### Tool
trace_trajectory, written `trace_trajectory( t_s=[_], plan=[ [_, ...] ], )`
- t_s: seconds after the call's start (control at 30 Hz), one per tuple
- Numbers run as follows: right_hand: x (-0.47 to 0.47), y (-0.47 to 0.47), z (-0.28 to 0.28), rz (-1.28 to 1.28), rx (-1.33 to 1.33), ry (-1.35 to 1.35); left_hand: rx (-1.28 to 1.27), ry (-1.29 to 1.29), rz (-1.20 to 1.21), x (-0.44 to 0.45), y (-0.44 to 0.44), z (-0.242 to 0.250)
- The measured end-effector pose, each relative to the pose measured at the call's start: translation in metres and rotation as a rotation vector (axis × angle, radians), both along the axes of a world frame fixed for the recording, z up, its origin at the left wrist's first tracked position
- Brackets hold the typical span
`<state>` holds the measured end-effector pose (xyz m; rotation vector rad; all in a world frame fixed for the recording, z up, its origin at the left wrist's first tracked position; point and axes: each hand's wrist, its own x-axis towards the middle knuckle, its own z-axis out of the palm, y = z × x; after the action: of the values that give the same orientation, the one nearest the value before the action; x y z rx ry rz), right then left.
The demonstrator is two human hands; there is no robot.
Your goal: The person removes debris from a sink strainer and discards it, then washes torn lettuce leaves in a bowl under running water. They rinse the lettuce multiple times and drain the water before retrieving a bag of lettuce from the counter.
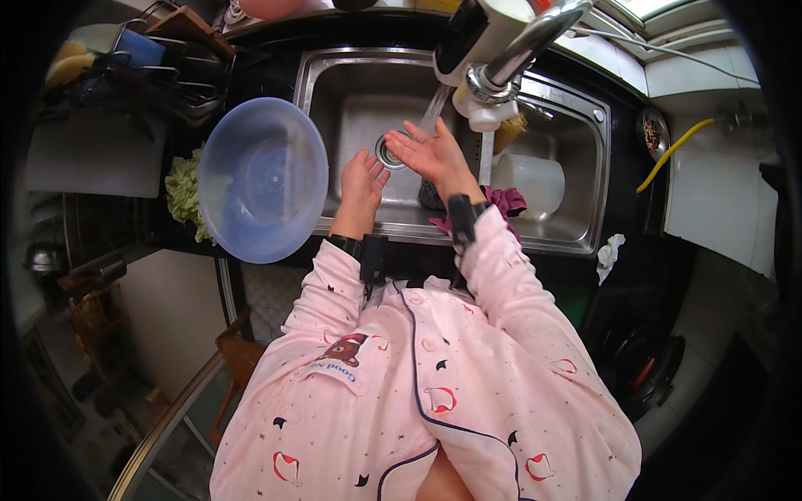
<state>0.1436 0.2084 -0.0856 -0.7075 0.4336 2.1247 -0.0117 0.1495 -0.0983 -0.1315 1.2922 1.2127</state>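
Water runs from the tap [532, 47] and its white fitting onto my right hand [432, 153], which is palm up with fingers apart over the left basin of the stainless steel sink [351, 116]. My left hand [363, 181] is beside it, lower and to the left, fingers spread and holding nothing. Between and beyond the hands shows the drain [391, 153]. A dark scrubbing pad [431, 195] lies in the basin below my right wrist. Left of the sink stands a translucent blue plastic basin [263, 178], with leafy green vegetable [185, 188] beside it.
The right basin holds a white translucent container [532, 181]. A magenta cloth [506, 201] hangs near the sink's divider. A dish rack [182, 69] stands at the upper left above a grey board [94, 153]. Crumpled white tissue [609, 257] lies right of the sink, near a yellow hose [673, 150].
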Motion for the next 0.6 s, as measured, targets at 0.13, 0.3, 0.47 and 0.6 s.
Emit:
trace_trajectory(
  t_s=[0.13, 0.3, 0.47, 0.6],
  plan=[
    [-0.02, 0.028, -0.029, 0.111, -0.093, -0.127, 0.051, 0.059, -0.081, -0.01, -0.018, 0.01],
    [-0.008, 0.025, -0.03, 0.207, -0.131, -0.203, 0.02, 0.079, -0.047, -0.019, -0.033, 0.008],
    [0.009, 0.019, -0.029, 0.267, -0.153, -0.119, 0.014, 0.06, -0.042, -0.019, -0.03, -0.004],
    [0.01, 0.03, -0.023, 0.453, 0.054, -0.388, 0.173, 0.212, -0.175, 0.004, -0.009, 0.005]
  ],
)
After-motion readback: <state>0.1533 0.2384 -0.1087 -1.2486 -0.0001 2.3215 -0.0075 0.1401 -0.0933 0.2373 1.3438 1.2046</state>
